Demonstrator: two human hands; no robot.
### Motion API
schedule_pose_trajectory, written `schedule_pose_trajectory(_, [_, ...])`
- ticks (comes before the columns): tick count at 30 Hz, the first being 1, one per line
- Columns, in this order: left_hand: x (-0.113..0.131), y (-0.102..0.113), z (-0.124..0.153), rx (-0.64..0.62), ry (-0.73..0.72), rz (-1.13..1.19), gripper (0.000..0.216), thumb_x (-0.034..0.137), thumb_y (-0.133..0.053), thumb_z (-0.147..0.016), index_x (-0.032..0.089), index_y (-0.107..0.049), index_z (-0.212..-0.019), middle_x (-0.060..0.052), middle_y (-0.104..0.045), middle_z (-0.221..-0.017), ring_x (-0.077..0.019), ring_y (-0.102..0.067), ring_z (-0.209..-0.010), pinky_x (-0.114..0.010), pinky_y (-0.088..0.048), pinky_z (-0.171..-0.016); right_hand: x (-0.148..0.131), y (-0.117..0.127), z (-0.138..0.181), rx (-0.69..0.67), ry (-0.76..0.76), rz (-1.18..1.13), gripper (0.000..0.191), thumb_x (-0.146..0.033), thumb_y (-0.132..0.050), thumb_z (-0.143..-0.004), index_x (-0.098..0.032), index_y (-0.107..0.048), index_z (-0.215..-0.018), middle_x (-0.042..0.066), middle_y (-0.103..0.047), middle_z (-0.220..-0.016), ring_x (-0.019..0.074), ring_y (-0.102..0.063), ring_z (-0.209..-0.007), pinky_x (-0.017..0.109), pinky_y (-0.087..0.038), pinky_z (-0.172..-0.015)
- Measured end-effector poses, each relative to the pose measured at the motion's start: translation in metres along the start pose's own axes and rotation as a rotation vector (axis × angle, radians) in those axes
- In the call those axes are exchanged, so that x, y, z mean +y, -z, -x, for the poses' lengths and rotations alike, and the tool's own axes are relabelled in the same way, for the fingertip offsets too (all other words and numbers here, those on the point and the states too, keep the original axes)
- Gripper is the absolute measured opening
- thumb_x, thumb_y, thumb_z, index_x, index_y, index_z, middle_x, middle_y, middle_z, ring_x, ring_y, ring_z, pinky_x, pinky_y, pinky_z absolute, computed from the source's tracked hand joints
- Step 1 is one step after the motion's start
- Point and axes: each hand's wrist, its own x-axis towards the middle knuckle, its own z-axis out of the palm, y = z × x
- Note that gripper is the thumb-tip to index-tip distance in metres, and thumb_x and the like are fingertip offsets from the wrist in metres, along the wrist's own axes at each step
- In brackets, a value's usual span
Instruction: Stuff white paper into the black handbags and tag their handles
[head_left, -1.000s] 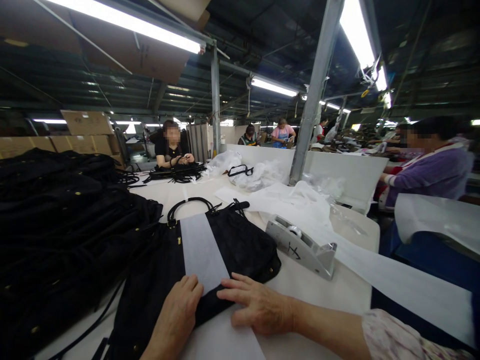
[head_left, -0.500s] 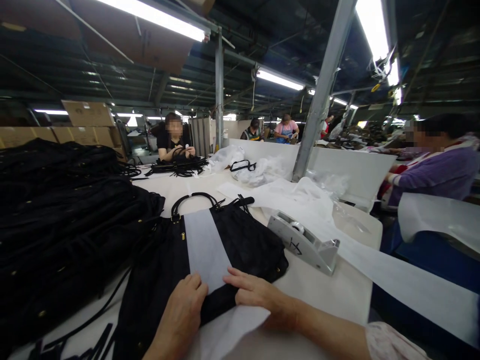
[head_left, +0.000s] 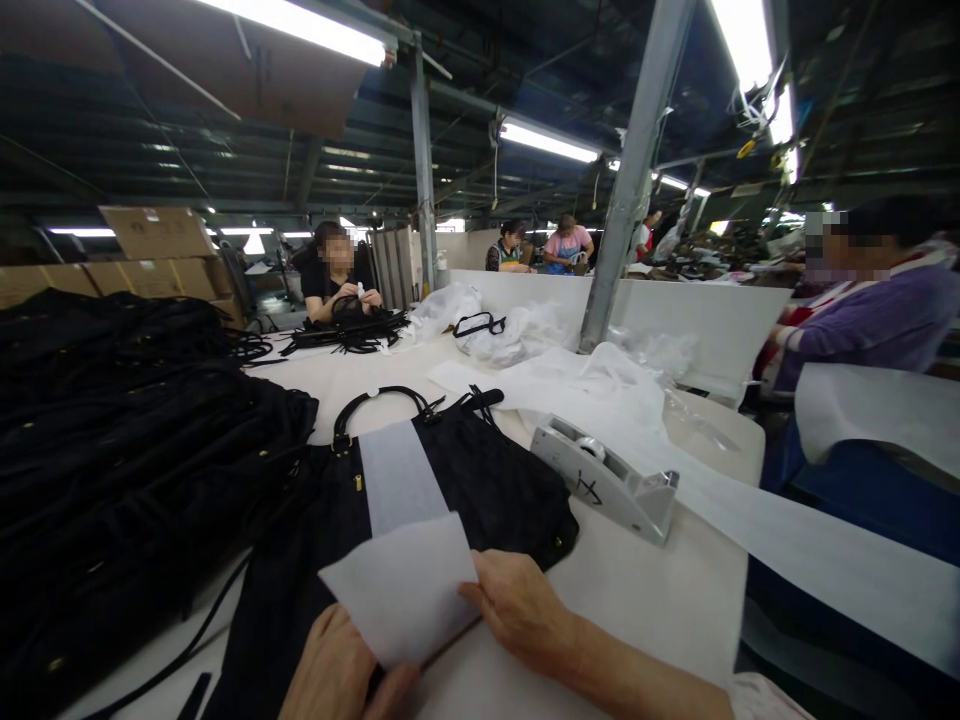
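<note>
A pale, smooth tabletop [head_left: 645, 600] spreads under everything, with a black fabric bag [head_left: 491, 480] lying flat on it, soft, matte and lightly wrinkled; this bag is the landmark. To its left rises a heap of black bags [head_left: 142, 470], slumped and creased, dotted with small gold-coloured fittings. Beyond the bag and to its right, thin white sheeting [head_left: 592, 395] lies rumpled, one smooth length trailing off past the table's edge. Behind the bag, crinkled clear plastic [head_left: 517, 340] gathers in a loose, glossy mound. Just right of the bag sits a grey tape dispenser [head_left: 619, 495], a long, hard-edged wedge with a dark mark on its side.

Over the bag's near edge, a stiff, roughly four-sided white paper flap [head_left: 409, 585] is lifted at a slant, overlapping a flat, slightly translucent white strip [head_left: 401, 475] that crosses the bag's middle. The right hand [head_left: 517, 600], in front of the bag, pinches the flap's right edge between thumb and fingers. The left hand [head_left: 330, 665], at the bag's near left, is curled against the flap's lower left edge; its fingertips are partly hidden, so whether it pinches cannot be told. At the bag's far side, slim, cord-like handles [head_left: 382, 392] arch in a loop. Smallest is a gold-coloured zipper pull [head_left: 358, 483] on the bag, left of the strip.
</note>
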Motion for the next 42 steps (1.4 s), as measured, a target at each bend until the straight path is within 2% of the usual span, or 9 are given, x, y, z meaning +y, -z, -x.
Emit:
schedule_pose_trajectory(5, [0.022, 0.006, -0.023, -0.119, 0.244, 0.026, 0.035, 0.033, -0.041, -0.095, 0.026, -0.071, -0.078, -0.003, -0.07, -0.097, -0.0243, -0.058, -0.099, -0.039, -0.041, -0.087, -0.012, 0.005, -0.001, 0.033, -0.115, -0.015, 0.013, -0.024, -0.053, -0.091, -0.019, -0.054, -0.079, 0.003, -0.063, -0.076, 0.0184, -0.06, -0.071, 0.029, -0.031, -0.061])
schedule_pose_trajectory(13, [0.042, 0.018, -0.04, -0.127, 0.472, -0.024, 0.027, 0.035, -0.047, -0.091, 0.022, -0.064, -0.074, -0.002, -0.067, -0.088, -0.0228, -0.057, -0.095, -0.037, -0.034, -0.082, -0.015, 0.003, -0.002, 0.09, -0.179, -0.085, 0.004, -0.015, -0.054, -0.082, -0.019, -0.055, -0.082, 0.001, -0.062, -0.074, 0.0177, -0.06, -0.069, 0.028, -0.031, -0.061])
schedule_pose_trajectory(16, [0.043, 0.017, -0.041, -0.121, 0.501, -0.025, 0.026, 0.034, -0.046, -0.091, 0.022, -0.062, -0.074, -0.001, -0.066, -0.087, -0.0223, -0.057, -0.095, -0.038, -0.033, -0.082, -0.01, -0.002, -0.004, 0.09, -0.163, -0.136, 0.03, -0.013, -0.052, -0.082, -0.017, -0.055, -0.112, 0.0, -0.063, -0.074, 0.0173, -0.061, -0.07, 0.027, -0.035, -0.063])
schedule_pose_trajectory(20, [0.042, 0.014, -0.042, -0.122, 0.521, -0.05, 0.027, 0.035, -0.043, -0.093, 0.022, -0.061, -0.078, -0.002, -0.067, -0.089, -0.0228, -0.057, -0.097, -0.038, -0.033, -0.083, -0.007, -0.004, -0.008, 0.106, -0.078, 0.01, 0.068, -0.012, -0.052, -0.082, -0.017, -0.03, -0.147, 0.001, -0.064, -0.08, 0.0186, -0.06, -0.07, 0.029, -0.035, -0.062])
schedule_pose_trajectory(22, [0.04, 0.011, -0.042, -0.123, 0.527, -0.071, 0.028, 0.037, -0.041, -0.094, 0.022, -0.06, -0.08, -0.003, -0.067, -0.09, -0.0236, -0.057, -0.097, -0.038, -0.033, -0.083, -0.009, -0.002, -0.01, 0.099, -0.043, 0.076, 0.059, -0.011, -0.052, -0.082, -0.022, -0.041, -0.14, 0.001, -0.064, -0.083, 0.0192, -0.059, -0.073, 0.03, -0.033, -0.061])
schedule_pose_trajectory(24, [0.038, 0.008, -0.043, -0.128, 0.527, -0.094, 0.029, 0.037, -0.039, -0.095, 0.022, -0.06, -0.082, -0.004, -0.068, -0.09, -0.0246, -0.058, -0.097, -0.038, -0.034, -0.082, -0.012, 0.001, -0.012, 0.072, -0.046, 0.11, 0.034, -0.012, -0.053, -0.084, -0.026, -0.059, -0.115, 0.0, -0.062, -0.082, 0.0191, -0.057, -0.075, 0.03, -0.03, -0.059])
schedule_pose_trajectory(27, [0.036, 0.005, -0.044, -0.138, 0.517, -0.132, 0.028, 0.034, -0.037, -0.095, 0.021, -0.06, -0.086, -0.005, -0.068, -0.092, -0.0259, -0.059, -0.098, -0.039, -0.035, -0.081, -0.016, 0.005, -0.017, 0.013, -0.072, 0.148, 0.012, -0.013, -0.056, -0.086, -0.024, -0.06, -0.087, 0.0, -0.061, -0.08, 0.0182, -0.054, -0.074, 0.031, -0.026, -0.057])
schedule_pose_trajectory(36, [0.045, 0.011, -0.051, -0.185, 0.549, -0.217, 0.028, 0.033, -0.037, -0.098, 0.019, -0.061, -0.097, -0.008, -0.069, -0.098, -0.0281, -0.061, -0.102, -0.041, -0.041, -0.083, -0.021, 0.007, -0.022, -0.083, -0.088, 0.2, 0.01, -0.013, -0.058, -0.087, -0.022, -0.061, -0.086, 0.002, -0.062, -0.085, 0.0193, -0.055, -0.078, 0.029, -0.031, -0.058])
schedule_pose_trajectory(42, [0.048, 0.016, -0.056, -0.158, 0.58, -0.331, 0.048, 0.03, -0.041, -0.098, 0.009, -0.041, -0.141, -0.015, -0.067, -0.112, -0.0278, -0.062, -0.105, -0.039, -0.047, -0.084, -0.02, 0.01, -0.026, -0.115, -0.068, 0.233, 0.01, -0.014, -0.057, -0.087, -0.021, -0.062, -0.083, 0.004, -0.064, -0.085, 0.0231, -0.058, -0.081, 0.03, -0.038, -0.058])
